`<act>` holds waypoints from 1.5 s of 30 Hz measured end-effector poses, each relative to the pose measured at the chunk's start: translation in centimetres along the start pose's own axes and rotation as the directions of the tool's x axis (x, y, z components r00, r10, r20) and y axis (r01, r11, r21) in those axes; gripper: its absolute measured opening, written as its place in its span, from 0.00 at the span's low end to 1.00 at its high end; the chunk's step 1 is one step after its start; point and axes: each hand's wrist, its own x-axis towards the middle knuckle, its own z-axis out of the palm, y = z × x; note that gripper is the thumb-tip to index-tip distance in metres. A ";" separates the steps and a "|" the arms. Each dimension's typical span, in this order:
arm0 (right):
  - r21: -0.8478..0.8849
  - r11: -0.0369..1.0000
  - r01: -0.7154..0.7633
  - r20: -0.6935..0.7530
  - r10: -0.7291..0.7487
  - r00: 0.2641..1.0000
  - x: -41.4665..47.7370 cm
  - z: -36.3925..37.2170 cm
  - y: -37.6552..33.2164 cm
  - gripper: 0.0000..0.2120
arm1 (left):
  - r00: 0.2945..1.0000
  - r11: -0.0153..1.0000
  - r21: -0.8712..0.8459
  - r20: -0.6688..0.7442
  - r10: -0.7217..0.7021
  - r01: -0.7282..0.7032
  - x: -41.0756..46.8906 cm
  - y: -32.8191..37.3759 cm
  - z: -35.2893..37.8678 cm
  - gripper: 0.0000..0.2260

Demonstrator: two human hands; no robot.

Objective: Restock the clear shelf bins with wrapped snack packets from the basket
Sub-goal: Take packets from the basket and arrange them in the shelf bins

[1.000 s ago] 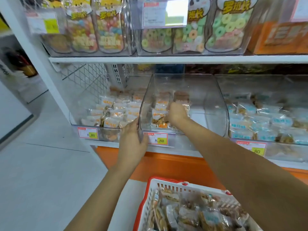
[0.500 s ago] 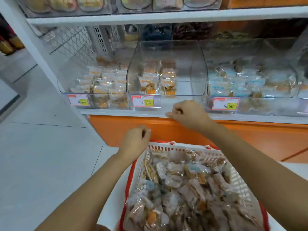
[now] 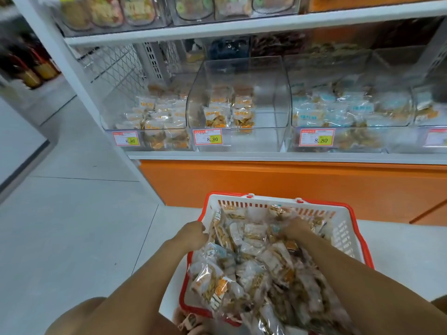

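A white basket (image 3: 343, 228) with a red rim stands on the floor below the shelf, heaped with wrapped snack packets (image 3: 254, 262). My left hand (image 3: 192, 234) is at the basket's left rim, its fingers curled over the edge. My right hand (image 3: 294, 229) reaches down into the packets near the basket's far side; its fingertips are buried among the wrappers. On the shelf above, the middle clear bin (image 3: 266, 139) holds a few orange-printed packets (image 3: 229, 114) on its left side. The rest of that bin is bare.
A left bin (image 3: 121, 112) with orange-labelled packets and a right bin (image 3: 401, 139) with blue-labelled packets flank the middle one. Price tags marked 8.80 hang on the bin fronts. An orange base panel (image 3: 266, 182) runs below the shelf. Candy tubs fill the upper shelf (image 3: 242, 26). Grey floor lies left.
Both hands have come down from the shelf bins to the basket. The left hand now sits at the rim and the right hand is among the packets. The view has tilted down.
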 end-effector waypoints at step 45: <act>0.127 0.991 -0.042 -0.650 0.116 0.751 6.0 -47.0 17.5 0.19 | 0.622 0.666 -0.111 -0.496 0.606 -0.737 4.6 45.4 -11.6 0.28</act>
